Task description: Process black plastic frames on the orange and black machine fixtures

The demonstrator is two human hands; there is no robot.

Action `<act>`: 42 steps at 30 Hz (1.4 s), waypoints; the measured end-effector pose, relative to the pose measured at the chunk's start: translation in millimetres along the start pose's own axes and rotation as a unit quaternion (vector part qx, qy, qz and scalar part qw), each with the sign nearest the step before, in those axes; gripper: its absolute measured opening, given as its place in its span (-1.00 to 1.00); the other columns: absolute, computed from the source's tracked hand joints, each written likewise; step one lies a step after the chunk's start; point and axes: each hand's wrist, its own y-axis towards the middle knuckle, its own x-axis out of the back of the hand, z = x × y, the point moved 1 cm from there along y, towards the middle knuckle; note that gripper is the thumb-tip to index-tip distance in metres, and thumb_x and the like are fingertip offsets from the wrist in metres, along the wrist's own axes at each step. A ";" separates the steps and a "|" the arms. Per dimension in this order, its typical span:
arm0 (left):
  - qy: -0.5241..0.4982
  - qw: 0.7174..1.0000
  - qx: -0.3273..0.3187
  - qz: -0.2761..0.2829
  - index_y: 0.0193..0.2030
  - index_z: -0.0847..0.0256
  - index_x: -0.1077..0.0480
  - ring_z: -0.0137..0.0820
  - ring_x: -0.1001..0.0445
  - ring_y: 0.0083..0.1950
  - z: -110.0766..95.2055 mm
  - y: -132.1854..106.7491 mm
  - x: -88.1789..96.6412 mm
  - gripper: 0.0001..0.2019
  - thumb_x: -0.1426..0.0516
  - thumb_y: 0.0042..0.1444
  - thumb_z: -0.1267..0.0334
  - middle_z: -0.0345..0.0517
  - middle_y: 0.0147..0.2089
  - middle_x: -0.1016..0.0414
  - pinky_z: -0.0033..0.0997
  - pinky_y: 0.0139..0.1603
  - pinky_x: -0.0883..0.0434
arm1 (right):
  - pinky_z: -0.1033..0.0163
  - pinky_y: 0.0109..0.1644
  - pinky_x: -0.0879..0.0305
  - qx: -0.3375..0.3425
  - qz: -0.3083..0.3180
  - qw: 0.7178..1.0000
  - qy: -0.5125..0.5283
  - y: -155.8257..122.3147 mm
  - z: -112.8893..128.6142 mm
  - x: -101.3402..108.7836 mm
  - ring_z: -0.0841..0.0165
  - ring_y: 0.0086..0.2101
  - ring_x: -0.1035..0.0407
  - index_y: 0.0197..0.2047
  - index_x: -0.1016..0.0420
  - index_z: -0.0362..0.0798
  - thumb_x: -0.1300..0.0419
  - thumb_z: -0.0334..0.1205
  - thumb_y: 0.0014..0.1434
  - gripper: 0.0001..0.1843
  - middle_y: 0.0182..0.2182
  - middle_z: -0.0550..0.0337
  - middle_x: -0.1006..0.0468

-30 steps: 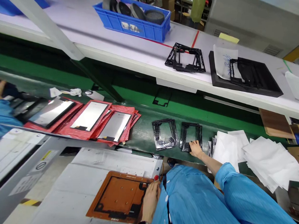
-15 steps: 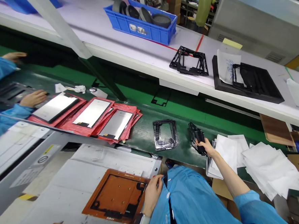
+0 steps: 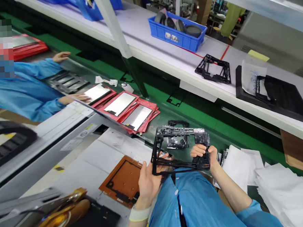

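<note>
In front of my chest is a stack of thin black rectangular frames [image 3: 176, 128], lifted and tilted toward me. My right hand [image 3: 204, 154] grips its right end, fingers wrapped through the opening and thumb on the outer side. At the stack's left end my left hand [image 3: 148, 184] is open, palm up, with fingers spread; the frames partly hide them, so I cannot tell whether they touch. Behind the stack, more black frames [image 3: 178, 122] lie on the green bench. An orange-brown fixture plate [image 3: 121, 180] sits on the grey machine surface to my left.
Display panels in red wrap [image 3: 140, 117] lie left on the bench, by a co-worker's hand [image 3: 79, 98]. White sheets [image 3: 243, 166] are piled at right. Above runs a white shelf [image 3: 187, 67] with a blue bin [image 3: 176, 35] and black frames [image 3: 212, 68].
My right hand has raised the black frames from the bench and brought them left toward my body. My left hand has come up and opened beside them. The view has shifted left.
</note>
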 end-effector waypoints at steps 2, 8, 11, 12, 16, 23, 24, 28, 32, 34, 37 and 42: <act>0.028 0.999 -0.030 0.000 0.29 0.25 -0.56 0.07 -0.63 0.28 -11.9 -8.8 -2.6 -0.39 -0.21 0.32 -0.19 0.19 0.23 -0.68 0.16 0.44 -0.45 | 0.06 -0.14 -0.38 -0.010 -0.012 1.000 0.027 6.3 -2.4 -2.2 0.38 -0.51 -0.07 -0.45 0.03 0.08 -0.27 -0.25 -0.25 -0.53 -0.57 0.39 -0.06; 0.057 0.997 -0.048 0.006 0.25 0.21 -0.57 0.05 -0.68 0.18 -29.8 -28.3 -9.1 -0.48 -0.29 0.29 -0.07 0.10 0.05 -0.75 0.14 0.32 -0.55 | 0.03 -0.04 -0.43 -0.047 0.013 0.997 0.059 17.5 -10.0 -12.3 0.37 -0.49 -0.10 -0.46 0.00 0.08 -0.30 -0.24 -0.23 -0.54 -0.57 0.39 -0.10; 0.058 0.997 -0.051 0.009 0.19 0.21 -0.58 0.01 -0.70 0.12 -35.6 -35.6 -9.8 -0.51 -0.27 0.31 -0.10 0.05 -0.07 -0.75 0.13 0.27 -0.58 | -0.02 0.04 -0.45 -0.070 0.044 0.996 0.033 19.4 -12.2 -13.5 0.37 -0.47 -0.10 -0.49 0.03 0.08 -0.34 -0.22 -0.25 -0.49 -0.59 0.39 -0.07; 0.060 0.997 -0.052 0.009 0.16 0.22 -0.59 0.00 -0.70 0.10 -37.1 -37.4 -9.7 -0.53 -0.26 0.31 -0.11 0.04 -0.10 -0.74 0.13 0.26 -0.59 | -0.03 0.04 -0.45 -0.077 0.052 0.996 0.018 19.5 -12.4 -12.8 0.37 -0.47 -0.11 -0.51 0.04 0.08 -0.35 -0.21 -0.26 -0.47 -0.60 0.39 -0.05; 0.067 0.997 -0.044 0.008 0.05 0.23 -0.61 -0.02 -0.69 0.05 -41.6 -42.5 -11.8 -0.57 -0.26 0.30 -0.10 0.02 -0.16 -0.71 0.11 0.22 -0.60 | -0.02 0.00 -0.45 -0.088 0.070 0.993 -0.037 18.9 -11.8 -7.0 0.32 -0.44 -0.13 -0.53 0.09 0.09 -0.37 -0.18 -0.29 -0.41 -0.62 0.36 -0.04; 0.042 0.999 -0.029 -0.004 -0.10 0.22 -0.59 -0.13 -0.68 -0.07 -46.8 -43.5 -35.6 -0.57 -0.28 0.27 -0.16 -0.05 -0.22 -0.67 -0.02 0.13 -0.63 | 0.04 0.03 -0.47 -0.076 0.041 0.996 0.004 19.7 -18.0 4.6 0.29 -0.33 -0.29 -0.42 0.04 0.08 -0.36 -0.15 -0.15 -0.46 -0.51 0.33 -0.21; 0.039 0.999 -0.028 -0.009 -0.13 0.22 -0.58 -0.16 -0.67 -0.10 -47.5 -42.1 -38.2 -0.57 -0.28 0.27 -0.17 -0.06 -0.24 -0.66 -0.06 0.11 -0.64 | 0.05 0.04 -0.48 -0.078 0.039 0.996 0.015 19.9 -19.6 6.1 0.28 -0.29 -0.32 -0.41 0.03 0.09 -0.36 -0.15 -0.13 -0.47 -0.49 0.31 -0.25; 0.040 0.998 -0.028 -0.034 -0.16 0.24 -0.57 -0.25 -0.65 -0.19 -50.2 -35.9 -41.5 -0.57 -0.30 0.25 -0.16 -0.08 -0.26 -0.66 -0.18 0.02 -0.65 | 0.03 0.09 -0.49 -0.087 0.036 0.995 0.039 20.9 -23.7 9.8 0.25 -0.20 -0.39 -0.38 0.03 0.09 -0.35 -0.12 -0.06 -0.48 -0.43 0.29 -0.33; 0.060 0.997 -0.033 -0.034 -0.18 0.23 -0.56 -0.27 -0.65 -0.23 -51.3 -34.3 -37.6 -0.58 -0.29 0.25 -0.17 -0.09 -0.29 -0.66 -0.22 -0.04 -0.65 | 0.00 0.09 -0.49 -0.093 0.039 0.994 0.043 19.4 -24.9 9.8 0.25 -0.24 -0.38 -0.39 0.05 0.09 -0.35 -0.13 -0.10 -0.46 -0.44 0.28 -0.33; 0.071 0.997 -0.028 -0.031 -0.15 0.22 -0.56 -0.24 -0.66 -0.22 -49.9 -32.7 -30.6 -0.57 -0.28 0.25 -0.17 -0.09 -0.28 -0.66 -0.20 -0.05 -0.65 | 0.00 0.07 -0.48 -0.085 0.036 0.995 0.023 14.6 -26.1 12.1 0.25 -0.28 -0.37 -0.41 0.08 0.09 -0.35 -0.16 -0.15 -0.44 -0.49 0.30 -0.28; 0.104 0.994 0.003 -0.043 -0.05 0.24 -0.58 -0.15 -0.70 -0.14 -40.2 -22.5 -8.6 -0.54 -0.30 0.22 -0.16 -0.03 -0.21 -0.71 -0.15 -0.03 -0.64 | 0.03 0.02 -0.46 -0.059 0.013 0.998 -0.022 1.5 -27.4 21.6 0.28 -0.37 -0.30 -0.42 0.07 0.08 -0.33 -0.20 -0.22 -0.45 -0.58 0.37 -0.12; 0.215 0.970 0.050 -0.098 0.00 0.28 -0.57 -0.17 -0.72 -0.14 5.3 10.0 55.2 -0.57 -0.34 0.14 -0.02 0.12 -0.07 -0.76 -0.22 -0.11 -0.62 | 0.01 0.07 -0.40 -0.005 -0.043 0.990 -0.136 -24.6 -6.0 40.2 0.38 -0.53 -0.03 -0.37 -0.15 0.08 -0.33 -0.24 -0.20 -0.59 -0.63 0.48 -0.01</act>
